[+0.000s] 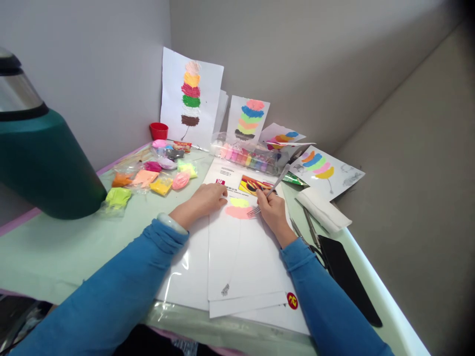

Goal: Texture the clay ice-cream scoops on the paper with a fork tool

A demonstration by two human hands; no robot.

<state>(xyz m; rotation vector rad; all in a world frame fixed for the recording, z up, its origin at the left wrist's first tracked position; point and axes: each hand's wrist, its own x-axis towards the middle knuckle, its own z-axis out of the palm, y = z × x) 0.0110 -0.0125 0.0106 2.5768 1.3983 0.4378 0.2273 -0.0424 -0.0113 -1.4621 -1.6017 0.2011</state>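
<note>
My right hand (pixel 273 210) grips a metal fork (pixel 279 178). The fork's tines touch the right end of a flat pink clay patch (pixel 237 213) on white paper (pixel 247 262). Just above the pink lies a yellow clay patch (pixel 239 202). A thin pencil line runs down from the patches to a small grey scribble (pixel 225 289). My left hand (pixel 207 201) rests at the paper's upper left edge, fingers loosely bent and apart, holding nothing. A pale bangle (pixel 172 223) circles the left wrist.
Bags of coloured clay (pixel 161 186) lie to the left, near a large green bottle (pixel 48 163). Finished pictures (pixel 208 113) lean on the wall behind a clear case (pixel 245 157). At right are a folded tissue (pixel 323 209), scissors (pixel 317 255) and a black phone (pixel 347 277).
</note>
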